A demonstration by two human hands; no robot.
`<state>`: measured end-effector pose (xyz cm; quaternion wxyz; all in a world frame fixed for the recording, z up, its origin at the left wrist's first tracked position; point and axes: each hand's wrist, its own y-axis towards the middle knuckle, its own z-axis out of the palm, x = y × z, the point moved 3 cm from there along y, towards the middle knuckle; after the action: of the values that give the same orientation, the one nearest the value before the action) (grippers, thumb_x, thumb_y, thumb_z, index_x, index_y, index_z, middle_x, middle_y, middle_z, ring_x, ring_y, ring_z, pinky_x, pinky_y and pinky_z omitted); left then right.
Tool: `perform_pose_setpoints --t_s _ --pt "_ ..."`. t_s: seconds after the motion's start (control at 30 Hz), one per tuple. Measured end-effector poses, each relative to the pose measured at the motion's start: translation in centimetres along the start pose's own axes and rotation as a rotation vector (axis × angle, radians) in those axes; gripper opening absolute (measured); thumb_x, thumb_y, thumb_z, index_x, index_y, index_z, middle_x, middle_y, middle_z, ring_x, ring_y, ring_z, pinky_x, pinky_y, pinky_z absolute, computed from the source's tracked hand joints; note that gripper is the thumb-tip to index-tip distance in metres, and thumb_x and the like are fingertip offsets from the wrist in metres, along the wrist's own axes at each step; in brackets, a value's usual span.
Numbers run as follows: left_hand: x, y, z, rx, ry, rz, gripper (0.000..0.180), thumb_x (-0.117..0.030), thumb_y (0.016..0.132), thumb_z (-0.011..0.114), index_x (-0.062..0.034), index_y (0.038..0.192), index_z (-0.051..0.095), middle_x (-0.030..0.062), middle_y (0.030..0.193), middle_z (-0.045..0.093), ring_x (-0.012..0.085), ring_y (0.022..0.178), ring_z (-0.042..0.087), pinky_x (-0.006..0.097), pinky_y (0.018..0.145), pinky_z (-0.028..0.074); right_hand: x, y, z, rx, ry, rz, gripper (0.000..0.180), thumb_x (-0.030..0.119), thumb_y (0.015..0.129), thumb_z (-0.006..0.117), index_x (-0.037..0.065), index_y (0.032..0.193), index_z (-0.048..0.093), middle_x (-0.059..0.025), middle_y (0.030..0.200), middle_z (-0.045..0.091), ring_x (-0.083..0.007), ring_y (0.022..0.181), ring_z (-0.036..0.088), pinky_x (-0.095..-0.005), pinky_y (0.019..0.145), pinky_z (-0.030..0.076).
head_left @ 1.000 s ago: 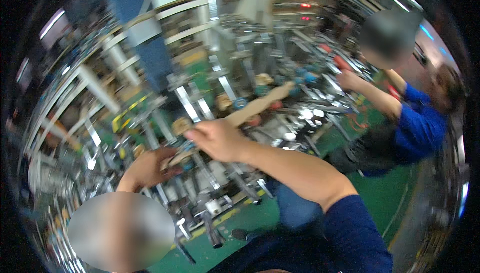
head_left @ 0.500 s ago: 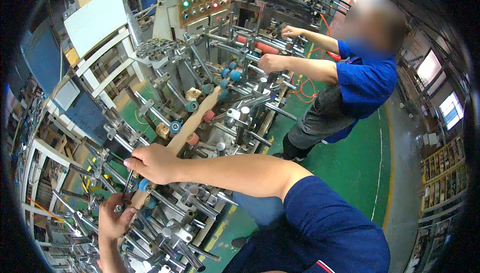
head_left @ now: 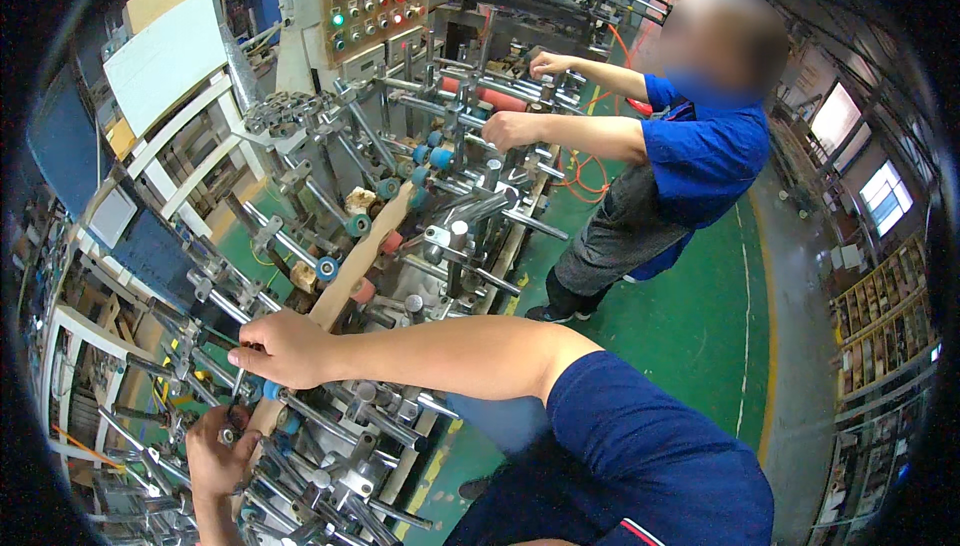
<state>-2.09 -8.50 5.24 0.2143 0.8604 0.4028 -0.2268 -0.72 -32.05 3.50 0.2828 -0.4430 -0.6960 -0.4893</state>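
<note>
I am pressing my right hand (head_left: 285, 346) down on the wooden strip (head_left: 355, 261) lying between the machine's metal rods (head_left: 300, 246), fingers curled over it; my left hand (head_left: 215, 456) is gripping a knob below. Fingers could get pinched between rods if the strip slips.

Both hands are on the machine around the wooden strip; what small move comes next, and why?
Probably ease the wooden strip forward along the rollers. The right hand rests on its near end, the left hand grips a metal rod below, and the strip already lies between the blue rollers.
</note>
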Motion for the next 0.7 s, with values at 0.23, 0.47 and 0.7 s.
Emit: perform_pose_setpoints --t_s 0.23,0.47,0.7 --pt "1.0 -0.3 0.5 -0.001 -0.150 -0.083 0.029 -0.005 0.074 0.079 0.0051 0.098 0.067 0.0159 0.085 0.071 0.0256 0.079 0.069 0.035 0.079 0.055 0.6 -0.1 0.0 -0.055 -0.110 -0.044 0.042 0.036 0.097 0.067 0.003 0.072 0.058 -0.0178 0.064 0.060 -0.0410 0.061 0.061 -0.0498 0.056 0.044" --pt "1.4 -0.2 1.0 0.055 -0.148 -0.072 0.030 -0.007 0.076 0.075 0.0057 0.101 0.068 0.0150 0.083 0.070 0.0241 0.077 0.069 0.035 0.077 0.055 0.3 -0.3 0.1 -0.035 -0.132 -0.024 0.040 0.036 0.097 0.066 0.004 0.074 0.060 -0.0177 0.066 0.062 -0.0419 0.065 0.064 -0.0518 0.058 0.046" --pt "0.7 0.0 0.7 0.173 -0.129 -0.052 0.024 -0.007 0.080 0.068 0.0045 0.101 0.066 0.0146 0.088 0.071 0.0238 0.078 0.069 0.035 0.077 0.055 0.5 -0.1 0.7 -0.006 -0.146 -0.029 0.039 0.036 0.097 0.065 0.004 0.075 0.062 -0.0192 0.066 0.063 -0.0434 0.069 0.065 -0.0525 0.062 0.048"
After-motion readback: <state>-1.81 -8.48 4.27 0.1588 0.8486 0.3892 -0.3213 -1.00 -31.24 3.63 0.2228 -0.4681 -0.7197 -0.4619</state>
